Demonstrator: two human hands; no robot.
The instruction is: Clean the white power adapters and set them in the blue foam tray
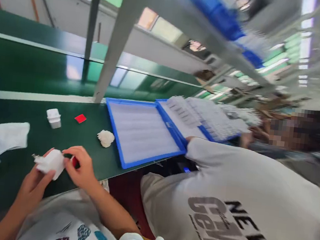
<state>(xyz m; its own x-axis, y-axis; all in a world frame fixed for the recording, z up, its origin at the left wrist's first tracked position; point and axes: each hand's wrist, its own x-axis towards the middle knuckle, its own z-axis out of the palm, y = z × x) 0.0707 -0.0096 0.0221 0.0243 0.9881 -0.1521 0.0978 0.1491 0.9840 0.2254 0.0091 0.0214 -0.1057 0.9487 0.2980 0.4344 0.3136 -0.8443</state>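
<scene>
My left hand (33, 182) is closed around a white plug-like adapter (51, 162) held just above the green bench (11, 180). My right hand (81, 168) pinches the adapter's right side, with a small red piece (74, 161) showing between the fingers. A second white adapter (54, 118) and a red square sticker (80, 118) lie farther back on the bench. A crumpled white wad (106, 138) rests to the right of them.
A blue-rimmed tray (140, 160) with a white ribbed liner lies at the right. A co-worker in a white printed sweatshirt (234, 205) holds a second blue tray (176, 127) filled with white parts. White cloths (7, 136) lie at the left.
</scene>
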